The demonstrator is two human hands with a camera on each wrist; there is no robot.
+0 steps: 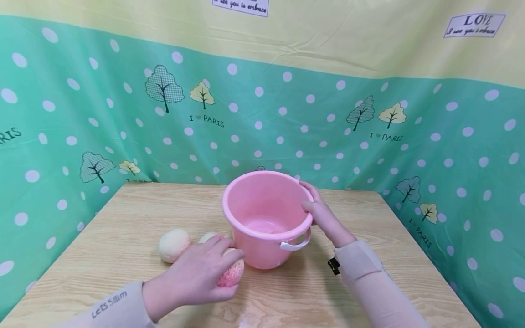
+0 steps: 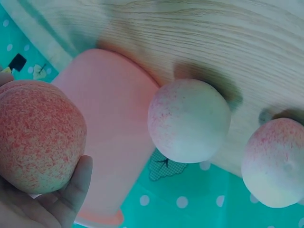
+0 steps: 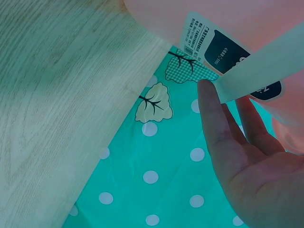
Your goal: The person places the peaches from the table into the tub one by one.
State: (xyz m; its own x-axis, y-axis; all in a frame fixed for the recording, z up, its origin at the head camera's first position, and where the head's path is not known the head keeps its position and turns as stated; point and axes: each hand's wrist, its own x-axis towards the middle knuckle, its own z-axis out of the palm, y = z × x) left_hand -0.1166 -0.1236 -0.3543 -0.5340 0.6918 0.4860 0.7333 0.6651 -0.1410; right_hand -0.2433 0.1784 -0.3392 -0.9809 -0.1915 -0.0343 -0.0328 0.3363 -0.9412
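A pink bucket (image 1: 266,250) stands upright on the table, its mouth tilted toward me in view and its white handle (image 1: 296,245) hanging at the right front. My right hand (image 1: 326,218) grips the rim at the right, thumb over the edge and fingers outside. Just left of the bucket, my left hand (image 1: 194,273) holds a speckled red peach (image 2: 42,135) between thumb and fingers. Behind that hand a pale peach (image 2: 190,121) sits close to the bucket, mostly hidden in the head view. Another pale peach (image 1: 174,245) lies farther left on the table.
The wooden table (image 1: 393,273) ends at a green dotted cloth (image 1: 254,136) hanging at the back and both sides. A label (image 3: 225,52) is stuck on the bucket's outer wall, partly covered by the handle.
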